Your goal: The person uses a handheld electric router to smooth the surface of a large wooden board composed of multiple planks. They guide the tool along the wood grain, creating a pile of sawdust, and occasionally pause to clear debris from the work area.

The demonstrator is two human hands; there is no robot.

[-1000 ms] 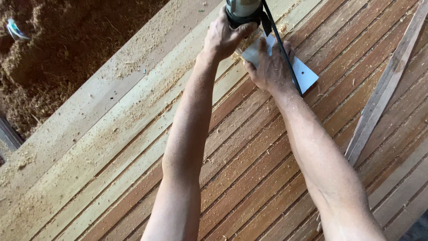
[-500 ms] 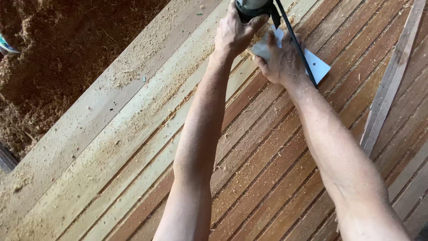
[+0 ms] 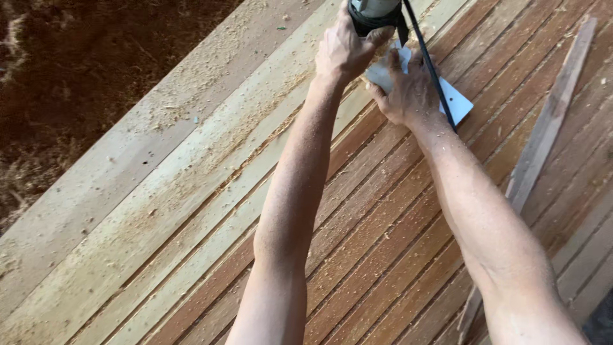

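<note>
Head view, looking down along my two bare forearms, which stretch away from me over a deck of long wooden slats (image 3: pixel 383 255) running on a slant. Nearest me the slats are reddish brown with pale sawdust lying in their grooves; to my left they turn to lighter, fresher boards (image 3: pixel 159 191) thickly dusted with shavings, and beyond their edge lies dark brown ground (image 3: pixel 83 70) covered in sawdust. On my right a loose thin strip of wood (image 3: pixel 549 121) lies slanted across the slats, apart from my arm.

Farther out, my right hand (image 3: pixel 408 92) lies spread with its palm down on a flat white plate (image 3: pixel 456 102), pressing on it; the fingers are not curled round anything. A black cord (image 3: pixel 431 70) runs over the back of that hand and across the plate's near corner.

Just beyond, touching the plate's far side, my left hand (image 3: pixel 341 51) is closed firmly round the body of a power tool (image 3: pixel 377 13), grey-green with a black band, which stands at the top edge of the view, partly cut off. The tool and plate sit where the reddish slats meet the paler boards.
</note>
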